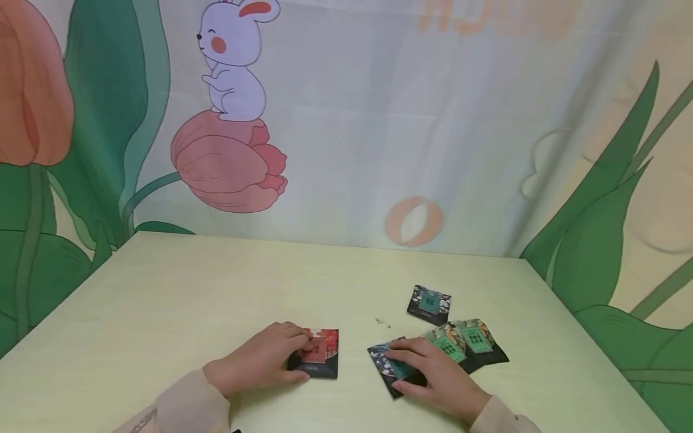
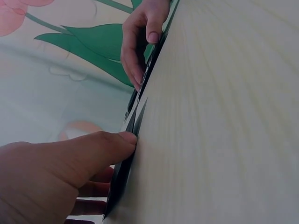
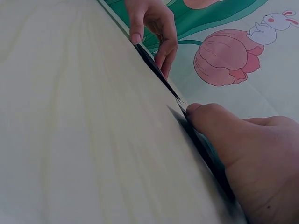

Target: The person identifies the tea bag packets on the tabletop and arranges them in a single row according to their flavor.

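The red packet (image 1: pixel 326 365) is a flat square with crisp, thin edges, printed with red foliage above a black band and bearing a red label with small dark marks; it lies on the table (image 1: pixel 216 288), left of the other packets. The blue packet (image 1: pixel 393 385), dark with white patterning and a teal label, lies askew under the right hand. Beside it two green packets (image 1: pixel 482 346) overlap, their leafy print ending in black lower bands, and a dark packet (image 1: pixel 430 303) with a teal label lies just beyond. The tabletop is pale yellow, with faint wood-like streaks in the wrist views. Behind it hangs a softly creased backdrop (image 1: pixel 346 138), printed with a rabbit, tulips and broad leaves. The left hand (image 1: pixel 269 356) reaches in palm down from a loose beige sleeve (image 1: pixel 192 403), its bent fingers on the red packet's left side and its thumb at the near edge. The right hand (image 1: pixel 433 379) slants in palm down, fingers bent over the blue packet and thumb set apart from them near its lower corner. On both hands thumb and fingers stand apart across the packet; whether they pinch or merely rest on it, I cannot tell.
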`<state>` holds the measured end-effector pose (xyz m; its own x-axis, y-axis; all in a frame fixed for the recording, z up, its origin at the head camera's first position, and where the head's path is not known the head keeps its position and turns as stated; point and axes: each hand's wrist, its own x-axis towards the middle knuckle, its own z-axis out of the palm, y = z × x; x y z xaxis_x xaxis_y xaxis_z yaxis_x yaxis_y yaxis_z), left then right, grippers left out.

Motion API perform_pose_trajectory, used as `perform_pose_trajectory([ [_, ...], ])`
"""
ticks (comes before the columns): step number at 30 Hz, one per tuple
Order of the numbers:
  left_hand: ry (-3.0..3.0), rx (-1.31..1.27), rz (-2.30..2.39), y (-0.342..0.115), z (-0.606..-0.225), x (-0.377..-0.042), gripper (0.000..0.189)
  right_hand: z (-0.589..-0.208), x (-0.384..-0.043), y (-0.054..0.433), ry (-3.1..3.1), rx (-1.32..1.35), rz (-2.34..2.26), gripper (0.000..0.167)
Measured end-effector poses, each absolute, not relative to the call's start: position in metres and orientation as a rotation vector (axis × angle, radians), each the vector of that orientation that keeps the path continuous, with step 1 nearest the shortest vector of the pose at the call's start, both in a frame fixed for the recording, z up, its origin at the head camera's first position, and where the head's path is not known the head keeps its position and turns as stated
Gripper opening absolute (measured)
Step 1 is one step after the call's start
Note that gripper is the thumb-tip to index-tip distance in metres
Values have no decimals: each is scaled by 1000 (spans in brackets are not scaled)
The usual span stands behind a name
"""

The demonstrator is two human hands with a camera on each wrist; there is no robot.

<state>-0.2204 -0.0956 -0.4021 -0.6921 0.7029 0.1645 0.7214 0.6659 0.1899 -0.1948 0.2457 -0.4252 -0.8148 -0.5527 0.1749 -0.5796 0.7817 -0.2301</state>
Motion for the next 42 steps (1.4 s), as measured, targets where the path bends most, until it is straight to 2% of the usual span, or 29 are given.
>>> perform_pose_trajectory([
  [6, -2780, -1219, -359, -91, -404, -221, 43, -427, -190, 246, -2821, 886, 299, 47],
  [14, -2819, -1225, -322, -86, -404, -224, 42, -424, -185, 239, -2872, 771, 251, 54],
  [25, -2799, -1267, -305, -83, -406, -229, 40, -420, -192, 223, -2920, 695, 246, 57],
  [42, -2863, -1166, -297, -98, -403, -223, 47, -414, -206, 182, -2898, 794, 236, 54],
])
